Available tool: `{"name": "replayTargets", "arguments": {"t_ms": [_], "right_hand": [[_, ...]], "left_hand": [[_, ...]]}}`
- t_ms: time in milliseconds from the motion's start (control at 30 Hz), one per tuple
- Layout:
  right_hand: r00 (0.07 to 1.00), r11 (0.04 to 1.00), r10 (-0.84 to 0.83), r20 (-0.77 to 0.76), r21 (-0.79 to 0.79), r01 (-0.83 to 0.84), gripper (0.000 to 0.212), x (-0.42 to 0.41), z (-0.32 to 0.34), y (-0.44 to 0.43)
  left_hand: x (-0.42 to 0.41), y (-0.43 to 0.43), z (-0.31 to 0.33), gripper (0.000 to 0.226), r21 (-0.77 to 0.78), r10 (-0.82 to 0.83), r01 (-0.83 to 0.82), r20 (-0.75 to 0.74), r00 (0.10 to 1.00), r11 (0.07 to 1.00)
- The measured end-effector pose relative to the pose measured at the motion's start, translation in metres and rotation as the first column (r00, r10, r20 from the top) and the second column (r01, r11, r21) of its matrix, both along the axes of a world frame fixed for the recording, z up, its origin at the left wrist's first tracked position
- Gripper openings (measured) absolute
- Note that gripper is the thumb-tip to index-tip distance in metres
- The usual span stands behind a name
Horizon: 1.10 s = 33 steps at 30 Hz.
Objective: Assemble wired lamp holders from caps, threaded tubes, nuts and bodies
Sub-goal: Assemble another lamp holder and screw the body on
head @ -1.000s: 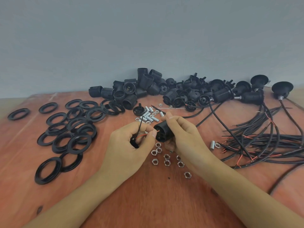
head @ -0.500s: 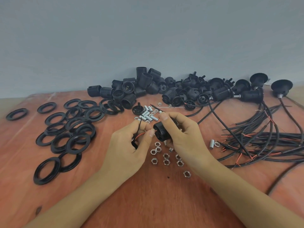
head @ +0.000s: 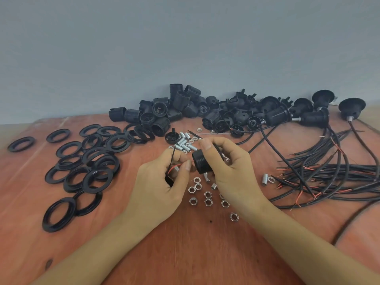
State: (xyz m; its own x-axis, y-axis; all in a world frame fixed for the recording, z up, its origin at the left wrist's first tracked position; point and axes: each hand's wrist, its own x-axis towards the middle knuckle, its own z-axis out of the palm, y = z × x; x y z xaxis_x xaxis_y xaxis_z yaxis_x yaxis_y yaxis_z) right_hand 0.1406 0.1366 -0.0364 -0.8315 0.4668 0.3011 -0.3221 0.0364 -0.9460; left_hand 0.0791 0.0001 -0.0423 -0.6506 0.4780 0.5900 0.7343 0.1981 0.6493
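Right hand (head: 232,171) has re-gripped since a second ago: the thumb has slid round to the top of the body (head: 200,162) and the fingers wrap further over it. The body itself has barely shifted. Its ribbed mouth faces 9 o'clock, toward the left hand (head: 158,188). This reads as a part-turn to line the body up with the wires; body and cap are not yet joined.

Left hand: curled round a small black part low in the palm, likely the cap (head: 169,181). Thumb and forefinger pinch the red and black wires (head: 174,168) rising from it.

Right hand: thumb and fingers clamp the body, held off the table (head: 185,254).

The body sits at 2 o'clock from the left hand, just beside the thumb tip; whether they touch, cannot tell.

Outward:
- Loose nuts (head: 208,201) at 6 o'clock under the body.
- Tubes (head: 185,141) at 12 o'clock.
- Heap of spare bodies (head: 164,112) beyond the tubes, against the wall.
- Rings (head: 92,161) spread at 9 o'clock.
- Cables (head: 329,171) at 3 o'clock.
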Motion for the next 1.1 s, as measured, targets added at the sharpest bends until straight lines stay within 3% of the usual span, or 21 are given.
{"name": "replayTargets", "arguments": {"t_ms": [133,300,600,867,1100], "right_hand": [[1.000,0.999,0.014,-0.012,0.048,-0.013,0.012,0.0023,-0.0002,-0.0002],[1.000,0.999,0.023,-0.003,0.040,-0.023,0.024,0.0026,0.0012,0.0007],[1.000,0.999,0.011,-0.029,0.041,-0.009,0.016,0.0048,-0.0027,0.0001],[0.999,1.000,-0.011,0.037,0.016,0.011,0.018,-0.0008,0.0013,0.0063],[1.000,0.999,0.001,0.032,0.041,-0.002,0.013,-0.0013,-0.0033,0.0087]], "left_hand": [[-0.0004,-0.0007,-0.0012,0.009,-0.003,-0.016,0.016,-0.023,1.000,1.000],[0.0009,-0.0014,-0.0023,0.005,-0.005,-0.026,0.026,-0.059,0.998,1.000],[0.0040,-0.0001,-0.0064,0.007,0.038,-0.023,0.025,-0.073,0.997,0.999],[0.0003,0.0025,-0.0038,0.003,0.127,-0.031,0.020,0.090,0.995,0.992],[-0.0035,0.0006,-0.0031,0.013,0.122,-0.040,0.023,0.136,0.990,0.992]]}}
